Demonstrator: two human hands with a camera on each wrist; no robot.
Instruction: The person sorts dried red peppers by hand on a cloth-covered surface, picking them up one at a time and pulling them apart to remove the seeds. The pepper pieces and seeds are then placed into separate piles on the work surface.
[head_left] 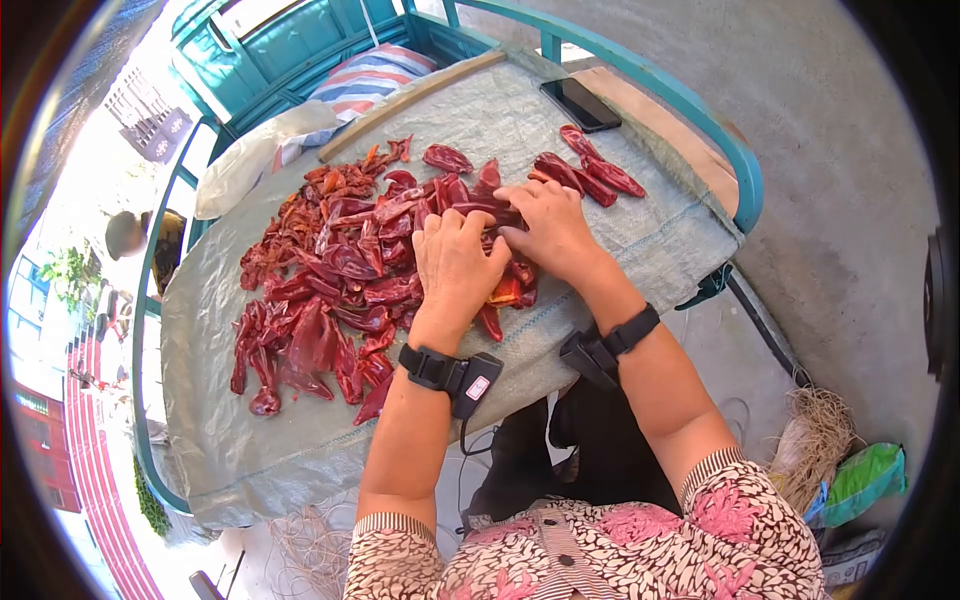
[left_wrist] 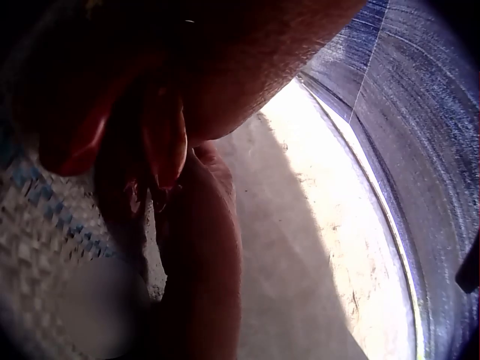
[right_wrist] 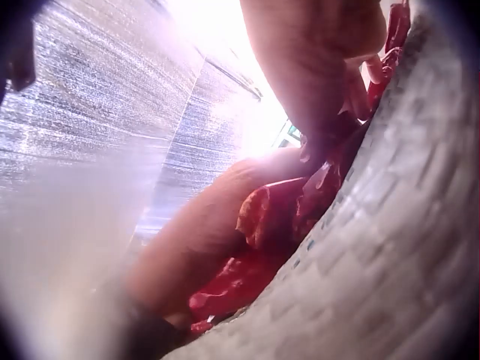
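Dried red peppers (head_left: 350, 260) lie heaped on a grey woven sheet (head_left: 640, 235). At the right side of the heap, the left hand (head_left: 455, 262) has bent fingers on a dark red pepper (head_left: 487, 212). Close beside it, the right hand (head_left: 555, 228) grips the same pepper's other end with curled fingers. Both hands' fingertips are partly hidden among peppers. Dark shapes of a hand and a pepper (left_wrist: 166, 142) fill the left wrist view. In the right wrist view, peppers (right_wrist: 274, 214) lie under and beside the hands.
Several separate peppers (head_left: 610, 175) lie right of the heap, below a black phone (head_left: 580, 105). Shredded-looking reddish pieces (head_left: 290, 225) form the heap's far left part. A wooden strip (head_left: 410, 105) and a striped sack (head_left: 370, 80) are at the back, inside a teal metal rail (head_left: 690, 110).
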